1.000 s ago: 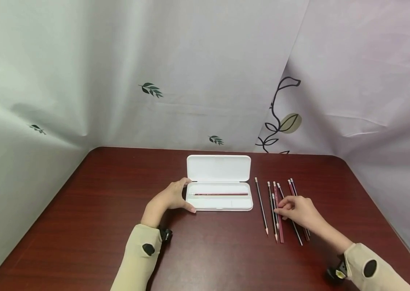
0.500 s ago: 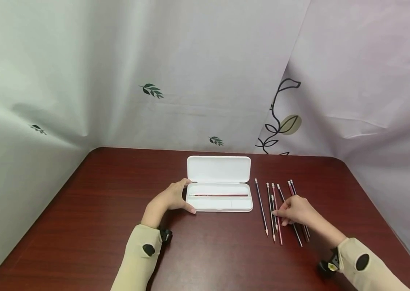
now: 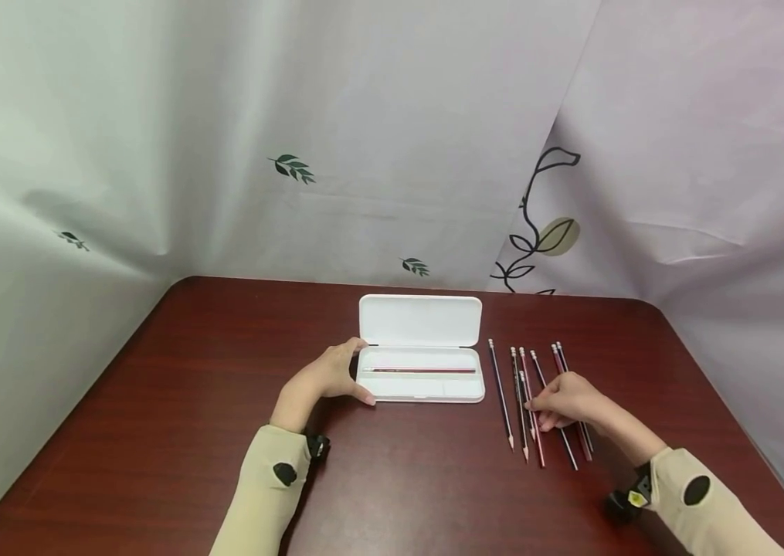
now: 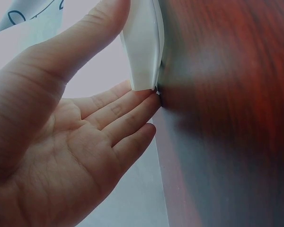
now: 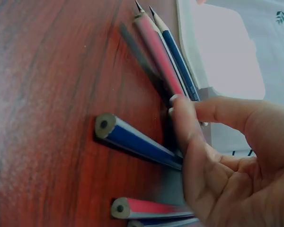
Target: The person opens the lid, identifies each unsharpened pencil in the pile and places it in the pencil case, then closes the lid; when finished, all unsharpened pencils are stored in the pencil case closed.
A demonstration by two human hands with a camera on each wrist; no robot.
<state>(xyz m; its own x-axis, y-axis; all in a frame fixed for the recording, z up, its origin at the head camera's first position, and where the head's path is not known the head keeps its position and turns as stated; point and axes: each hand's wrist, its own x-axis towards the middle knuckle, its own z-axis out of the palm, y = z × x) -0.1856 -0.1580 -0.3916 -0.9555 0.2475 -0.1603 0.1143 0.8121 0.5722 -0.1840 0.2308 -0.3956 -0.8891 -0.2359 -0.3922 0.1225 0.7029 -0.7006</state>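
Observation:
My left hand (image 3: 325, 377) spans the left end of an open white pencil case (image 3: 421, 399). Its thumb lies at the front corner and its index finger at the back one; in the left wrist view the other fingertips touch the case's end. One red pencil (image 3: 426, 370) lies lengthwise inside. To the right, my right hand (image 3: 572, 400) pinches a red pencil (image 5: 158, 52) between thumb and fingers. In the right wrist view that pencil is held just above the table, over its shadow. Its eraser end is hidden by the hand in that view.
Left of the right hand lie a dark pencil (image 3: 501, 394) and several others close together. A blue pencil (image 5: 137, 142) and a red pencil (image 5: 146, 207) lie beneath and beyond that hand. The case's lid (image 3: 421, 320) leans back. A white curtain (image 3: 364, 139) hangs behind the table.
My right hand has shifted slightly, and the red pencil in its fingers has rolled or tilted a little. The left hand stays at the case. The view has moved slightly.

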